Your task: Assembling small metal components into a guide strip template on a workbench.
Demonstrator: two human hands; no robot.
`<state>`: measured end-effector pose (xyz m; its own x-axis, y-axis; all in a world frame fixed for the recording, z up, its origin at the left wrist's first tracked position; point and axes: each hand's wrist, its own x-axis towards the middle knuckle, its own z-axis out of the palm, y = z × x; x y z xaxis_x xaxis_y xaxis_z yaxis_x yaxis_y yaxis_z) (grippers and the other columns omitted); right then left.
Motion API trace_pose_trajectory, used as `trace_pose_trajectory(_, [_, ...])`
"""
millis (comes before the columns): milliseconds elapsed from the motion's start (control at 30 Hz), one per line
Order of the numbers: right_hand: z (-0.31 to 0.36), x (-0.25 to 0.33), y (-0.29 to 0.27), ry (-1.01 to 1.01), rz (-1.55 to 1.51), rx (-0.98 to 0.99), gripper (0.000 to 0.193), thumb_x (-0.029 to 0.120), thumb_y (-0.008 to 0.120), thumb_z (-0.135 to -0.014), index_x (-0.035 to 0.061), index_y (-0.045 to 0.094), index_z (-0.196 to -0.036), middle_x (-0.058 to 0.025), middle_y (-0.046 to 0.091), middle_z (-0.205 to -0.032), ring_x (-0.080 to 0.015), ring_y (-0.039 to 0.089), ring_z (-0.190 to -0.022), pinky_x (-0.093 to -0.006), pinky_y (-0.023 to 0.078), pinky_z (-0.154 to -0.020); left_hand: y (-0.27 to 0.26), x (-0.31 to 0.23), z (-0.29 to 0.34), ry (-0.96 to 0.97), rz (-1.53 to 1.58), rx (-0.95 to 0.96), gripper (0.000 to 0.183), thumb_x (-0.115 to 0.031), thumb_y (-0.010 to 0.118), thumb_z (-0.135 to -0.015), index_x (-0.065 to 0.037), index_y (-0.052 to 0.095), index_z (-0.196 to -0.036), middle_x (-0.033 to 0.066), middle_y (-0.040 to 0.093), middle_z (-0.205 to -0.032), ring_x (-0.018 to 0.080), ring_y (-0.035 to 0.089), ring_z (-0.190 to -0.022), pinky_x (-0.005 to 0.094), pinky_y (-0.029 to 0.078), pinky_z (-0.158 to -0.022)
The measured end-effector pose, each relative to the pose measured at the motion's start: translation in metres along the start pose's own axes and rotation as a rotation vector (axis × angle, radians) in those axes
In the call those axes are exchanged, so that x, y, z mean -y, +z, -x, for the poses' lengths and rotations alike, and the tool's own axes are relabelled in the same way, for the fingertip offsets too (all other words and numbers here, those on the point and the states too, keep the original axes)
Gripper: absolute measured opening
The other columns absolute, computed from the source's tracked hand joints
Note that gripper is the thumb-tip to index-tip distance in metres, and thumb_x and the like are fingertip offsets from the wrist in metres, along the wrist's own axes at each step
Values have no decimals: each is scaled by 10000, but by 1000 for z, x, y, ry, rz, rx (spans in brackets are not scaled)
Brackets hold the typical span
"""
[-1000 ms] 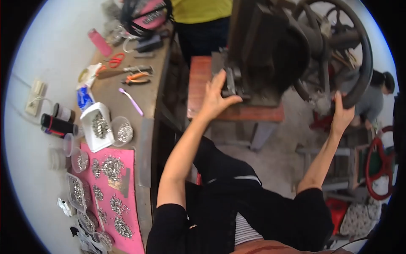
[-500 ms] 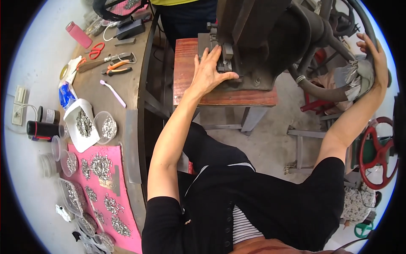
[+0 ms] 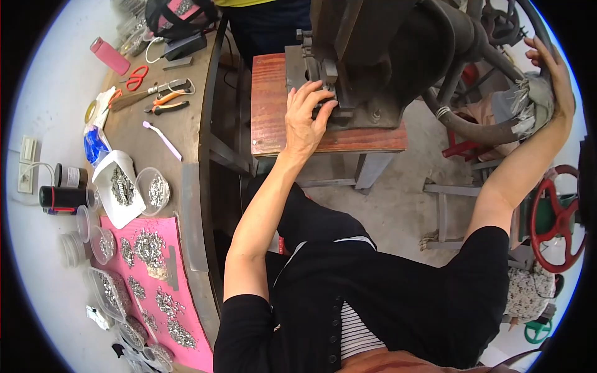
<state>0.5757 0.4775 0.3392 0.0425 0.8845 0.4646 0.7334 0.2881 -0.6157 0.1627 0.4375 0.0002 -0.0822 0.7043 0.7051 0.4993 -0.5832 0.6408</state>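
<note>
**Iron press under both your hands, small metal parts waiting on the counter**

Dark cast iron makes up the press [image 3: 385, 56], which stands on a red-brown wooden stand [image 3: 273, 118] straight ahead of you. Your left hand [image 3: 308, 118] rests at the die block, fingers curled together at its front edge; whether they pinch a small piece cannot be told. Your right hand [image 3: 550, 68] is wrapped around the rim of the large flywheel [image 3: 491, 130], near a wad of grey cloth tied on it.

Judging by its bulk, the press is heavy and rigid, and the wheel rim is the place to grip.

To your left a brown counter [image 3: 186, 155] carries red scissors [image 3: 135, 78], orange pliers [image 3: 165, 102], clear bowls and a pink mat [image 3: 186, 323] strewn with small shiny metal parts [image 3: 149, 245], likely light and easily scattered. Bare concrete floor [image 3: 404, 205] lies below.
</note>
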Motion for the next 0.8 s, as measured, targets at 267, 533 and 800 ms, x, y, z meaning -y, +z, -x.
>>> trace_pose_trajectory(267, [-4,-7,-7,51,20,27,485,419,671,-945,14,709,-1209,0,616,-950,-84,513,-926,-221,398,-854,0,-1,1,-10,24,-37,286,-132,784,-851,-56,705,-1115,123,711,-1168,308,645,-1163,456,405,-1094])
trace_pose_trajectory(533, [0,-3,-4,77,15,-1,478,423,668,-945,30,712,-1214,-5,608,-962,-94,512,-937,-230,401,-868,-4,-8,2,-180,43,8,499,-228,821,-826,-24,640,-1243,165,652,-1286,329,583,-1248,470,400,-1096])
trace_pose_trajectory(800, [4,-1,4,21,-35,-31,540,454,703,-919,11,697,-1229,-18,639,-961,-87,534,-901,-216,416,-849,-5,7,-10,-178,-125,188,794,-466,803,-801,47,568,-1360,222,527,-1459,380,411,-1422,583,201,-1196])
